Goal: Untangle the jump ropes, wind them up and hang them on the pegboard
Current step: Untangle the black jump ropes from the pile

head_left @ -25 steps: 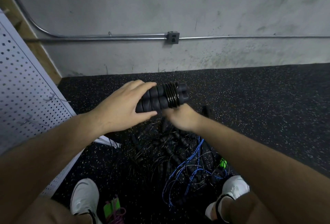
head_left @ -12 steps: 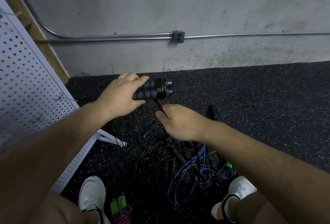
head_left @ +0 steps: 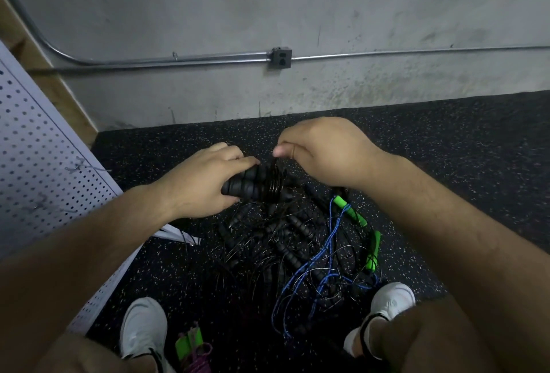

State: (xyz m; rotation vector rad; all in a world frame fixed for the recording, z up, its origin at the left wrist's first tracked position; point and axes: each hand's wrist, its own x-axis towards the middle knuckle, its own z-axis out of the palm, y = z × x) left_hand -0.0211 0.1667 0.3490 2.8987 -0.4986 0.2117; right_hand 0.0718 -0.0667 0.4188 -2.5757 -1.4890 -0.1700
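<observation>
My left hand (head_left: 198, 183) grips a pair of black ribbed jump-rope handles (head_left: 253, 184) with thin black cord wound round their middle. Just above the winding, my right hand (head_left: 321, 151) pinches the free end of that black cord between thumb and fingers. Below the hands a tangled pile of black jump ropes (head_left: 276, 241) lies on the floor, mixed with a blue cord (head_left: 324, 256) that has bright green handles (head_left: 372, 250). The white pegboard (head_left: 35, 170) leans at the left, with wire hooks (head_left: 83, 166) sticking out.
My two white shoes (head_left: 143, 331) (head_left: 390, 301) stand either side of the pile on the black speckled rubber floor (head_left: 446, 140). A wound green-handled rope with purple cord (head_left: 192, 349) lies between my feet. A grey concrete wall with metal conduit (head_left: 178, 58) is behind.
My right hand has risen from below the handles to above the winding, carrying the cord up and over. The left hand with the handles has dropped slightly lower.
</observation>
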